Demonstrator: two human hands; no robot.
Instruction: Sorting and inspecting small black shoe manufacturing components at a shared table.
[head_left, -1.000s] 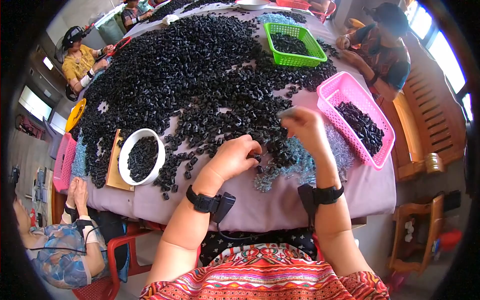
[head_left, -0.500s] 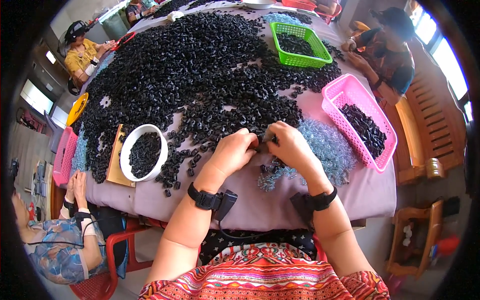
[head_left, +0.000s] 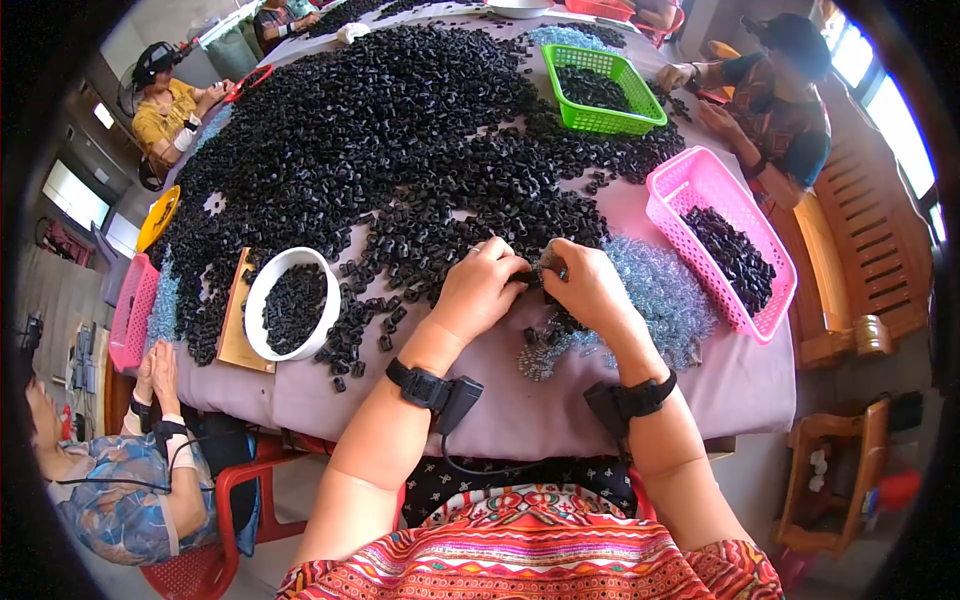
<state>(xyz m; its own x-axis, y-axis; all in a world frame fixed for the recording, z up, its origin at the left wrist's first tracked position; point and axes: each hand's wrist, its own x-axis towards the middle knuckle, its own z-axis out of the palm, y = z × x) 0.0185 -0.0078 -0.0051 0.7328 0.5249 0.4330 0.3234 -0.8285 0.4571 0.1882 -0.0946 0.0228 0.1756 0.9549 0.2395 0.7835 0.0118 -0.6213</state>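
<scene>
The person's red top [head_left: 530, 562] with multicoloured geometric bands meets a black lower garment [head_left: 480, 484] with pale motifs, and black wrist straps [head_left: 420, 386] carry boxy dark modules [head_left: 461, 403], one trailing a thin cable [head_left: 462, 467].

Carries, on the tabletop [head_left: 520, 415] under pale mauve cloth [head_left: 740, 390], a sprawling heap of small black parts [head_left: 350, 140], a patch of clear bluish pieces [head_left: 665, 315] beside a pink basket [head_left: 697, 268], a green basket [head_left: 610, 120] farther back, and, at left, a white bowl [head_left: 312, 345] overlapping a wooden board [head_left: 235, 345] in view.
</scene>
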